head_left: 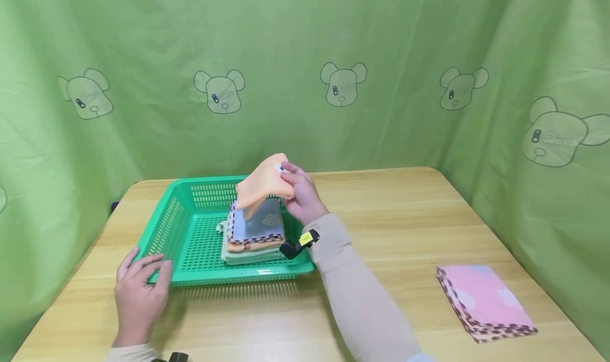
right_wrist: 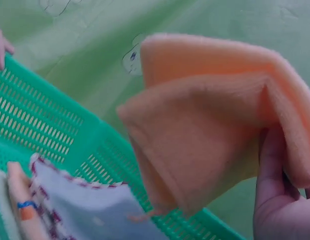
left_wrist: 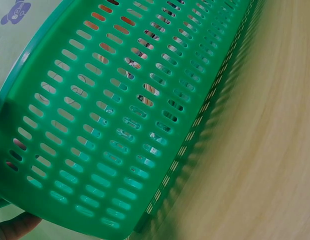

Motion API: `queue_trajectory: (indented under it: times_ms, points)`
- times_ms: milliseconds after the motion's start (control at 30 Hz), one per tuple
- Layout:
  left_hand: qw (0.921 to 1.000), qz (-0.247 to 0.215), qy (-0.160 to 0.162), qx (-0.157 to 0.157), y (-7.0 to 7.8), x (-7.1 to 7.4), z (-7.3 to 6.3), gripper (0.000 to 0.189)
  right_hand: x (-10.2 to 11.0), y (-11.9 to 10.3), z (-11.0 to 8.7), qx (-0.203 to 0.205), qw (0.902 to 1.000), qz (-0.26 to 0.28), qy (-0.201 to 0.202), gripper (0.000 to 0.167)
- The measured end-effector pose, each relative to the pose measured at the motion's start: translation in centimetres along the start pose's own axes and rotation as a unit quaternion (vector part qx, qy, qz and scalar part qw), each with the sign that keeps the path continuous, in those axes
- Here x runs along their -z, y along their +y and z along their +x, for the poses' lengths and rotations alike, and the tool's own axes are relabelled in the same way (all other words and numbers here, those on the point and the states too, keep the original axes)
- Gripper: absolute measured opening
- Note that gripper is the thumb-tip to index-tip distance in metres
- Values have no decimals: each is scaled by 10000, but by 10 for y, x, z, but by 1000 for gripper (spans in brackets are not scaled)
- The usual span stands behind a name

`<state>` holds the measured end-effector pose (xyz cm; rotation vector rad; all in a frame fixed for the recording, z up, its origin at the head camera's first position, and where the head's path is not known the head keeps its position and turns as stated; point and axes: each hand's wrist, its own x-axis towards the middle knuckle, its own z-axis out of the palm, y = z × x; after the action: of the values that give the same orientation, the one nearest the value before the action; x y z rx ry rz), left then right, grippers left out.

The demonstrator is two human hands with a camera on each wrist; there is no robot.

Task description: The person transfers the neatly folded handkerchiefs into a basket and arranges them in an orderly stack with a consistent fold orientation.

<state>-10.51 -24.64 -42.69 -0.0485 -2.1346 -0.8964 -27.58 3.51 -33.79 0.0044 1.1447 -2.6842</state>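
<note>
My right hand (head_left: 305, 194) pinches a folded orange towel (head_left: 263, 181) by its right side and holds it up over the basket. In the right wrist view the orange towel (right_wrist: 204, 110) droops in folds, with the thumb beneath it. Below lies a stack in the green plastic basket (head_left: 186, 277): a blue towel (head_left: 259, 222) with a dark-patterned edge on top, an orange one (head_left: 252, 245) under it, and a pale green one (head_left: 252, 256) at the bottom. My left hand (head_left: 140, 293) grips the basket's near left corner, its fingers over the rim.
A folded pink towel (head_left: 488, 301) with a brown-spotted edge lies on the wooden table (head_left: 381, 219) at the right. Green curtains (head_left: 286, 44) printed with bear heads hang behind the table and at both sides.
</note>
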Motion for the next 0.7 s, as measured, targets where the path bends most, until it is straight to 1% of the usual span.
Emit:
queue_trajectory:
  times_ms: [233,333,400,467,567,633,667,700]
  points:
    - [10000,-29,31,-54,-1,-1,0,14,4,10,1,20,9984,-567,1,24]
    - [10000,-18,45,-55,-2,-1,0,14,5,12,1,-17,9969,-781,-85,26]
    - [10000,-16,51,-35,-2,-1,0,14,4,13,1,-33,9952,-948,-217,29]
    - [10000,-20,63,-16,-2,-1,0,14,3,14,0,-64,9931,-1083,-441,32]
    - [10000,-28,60,-6,-2,-2,0,15,3,14,-1,-58,9910,-894,-991,32]
    - [10000,-15,57,-12,-3,-2,-1,16,3,14,0,-143,9887,-810,-1257,31]
    - [10000,6,54,-21,-4,-2,-1,16,4,15,0,-241,9872,-911,-1287,32]
    - [10000,10,59,-23,-4,-2,-1,17,5,16,1,-356,9852,-1137,-1235,32]
